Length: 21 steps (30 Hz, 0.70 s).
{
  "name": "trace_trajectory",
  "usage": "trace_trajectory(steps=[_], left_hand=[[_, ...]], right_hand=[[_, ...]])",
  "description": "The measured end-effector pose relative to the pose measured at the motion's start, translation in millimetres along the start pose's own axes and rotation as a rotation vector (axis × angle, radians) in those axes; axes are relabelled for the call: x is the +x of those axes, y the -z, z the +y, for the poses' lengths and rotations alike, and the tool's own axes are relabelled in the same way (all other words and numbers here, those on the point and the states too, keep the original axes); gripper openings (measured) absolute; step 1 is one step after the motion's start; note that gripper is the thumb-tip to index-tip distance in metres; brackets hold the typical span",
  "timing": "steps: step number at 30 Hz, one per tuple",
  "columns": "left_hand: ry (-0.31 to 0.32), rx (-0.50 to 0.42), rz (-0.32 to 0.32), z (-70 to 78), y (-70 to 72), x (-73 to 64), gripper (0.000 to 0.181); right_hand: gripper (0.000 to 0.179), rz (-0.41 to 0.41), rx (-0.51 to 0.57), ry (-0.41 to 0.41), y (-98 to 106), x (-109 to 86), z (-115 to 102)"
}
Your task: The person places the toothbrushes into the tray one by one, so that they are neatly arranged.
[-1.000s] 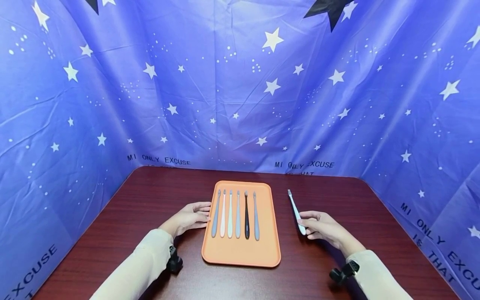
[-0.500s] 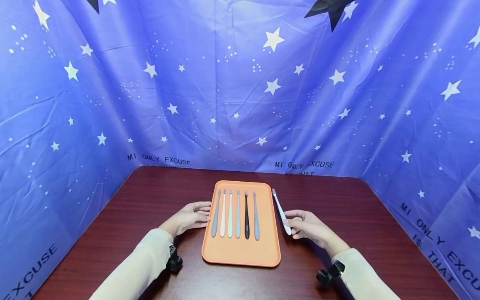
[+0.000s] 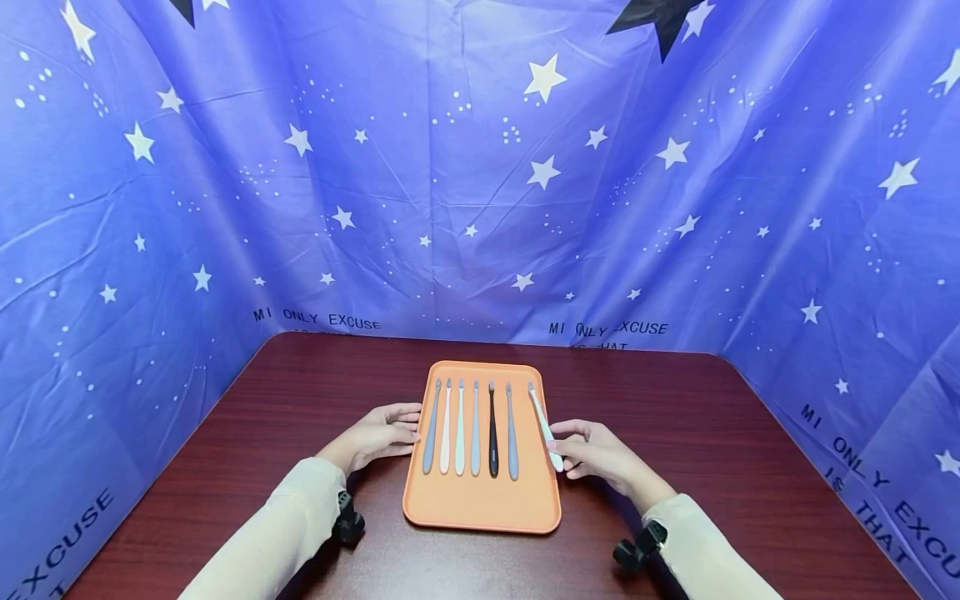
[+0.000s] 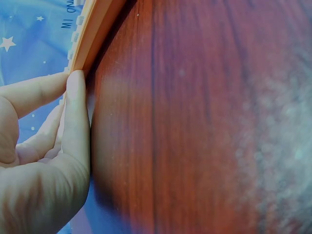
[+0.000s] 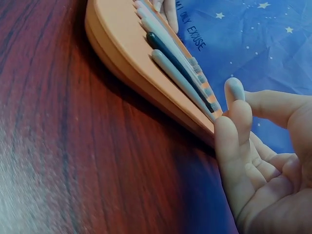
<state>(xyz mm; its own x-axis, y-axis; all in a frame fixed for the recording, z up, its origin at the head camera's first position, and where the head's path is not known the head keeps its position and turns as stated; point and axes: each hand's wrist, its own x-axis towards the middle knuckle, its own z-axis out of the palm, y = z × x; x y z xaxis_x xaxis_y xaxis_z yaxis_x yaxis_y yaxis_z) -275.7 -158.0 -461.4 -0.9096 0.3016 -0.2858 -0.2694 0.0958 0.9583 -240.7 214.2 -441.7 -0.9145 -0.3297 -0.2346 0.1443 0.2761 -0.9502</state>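
Note:
My right hand (image 3: 596, 454) pinches a white toothbrush (image 3: 542, 417) near its handle end, thumb on one side and fingertips on the other. The toothbrush slants over the right rim of an orange tray (image 3: 480, 508), head pointing to the back. In the right wrist view its rounded handle end (image 5: 234, 89) sticks out between thumb and fingers. My left hand (image 3: 378, 435) holds the tray's left rim, thumb and index fingertip meeting at the edge in the left wrist view. On the tray several toothbrushes lie side by side, among them a black one (image 3: 492, 433) and a pink one (image 3: 447, 433).
The tray rests on a dark red wooden table (image 3: 315, 375). A blue curtain (image 3: 480, 183) with white stars surrounds the table at the back and sides. Black wrist cameras sit on both cuffs, the right one (image 3: 637, 546) close over the table.
My right hand has moved left with the white toothbrush, from the table beside the tray to over its right rim. The left hand and the tray have stayed where they were.

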Motion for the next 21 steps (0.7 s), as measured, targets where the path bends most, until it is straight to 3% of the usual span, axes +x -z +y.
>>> trace_trajectory(steps=[15, 21], left_hand=[[-0.013, -0.004, -0.017, -1.8, 1.3, 0.4, 0.063], [-0.012, -0.004, -0.013, -0.9, 1.2, 0.1, 0.062]], right_hand=[[0.054, 0.029, -0.008, 0.006, -15, 6.3, -1], [0.05, 0.084, -0.046, 0.013, -20, 7.8, -2]])
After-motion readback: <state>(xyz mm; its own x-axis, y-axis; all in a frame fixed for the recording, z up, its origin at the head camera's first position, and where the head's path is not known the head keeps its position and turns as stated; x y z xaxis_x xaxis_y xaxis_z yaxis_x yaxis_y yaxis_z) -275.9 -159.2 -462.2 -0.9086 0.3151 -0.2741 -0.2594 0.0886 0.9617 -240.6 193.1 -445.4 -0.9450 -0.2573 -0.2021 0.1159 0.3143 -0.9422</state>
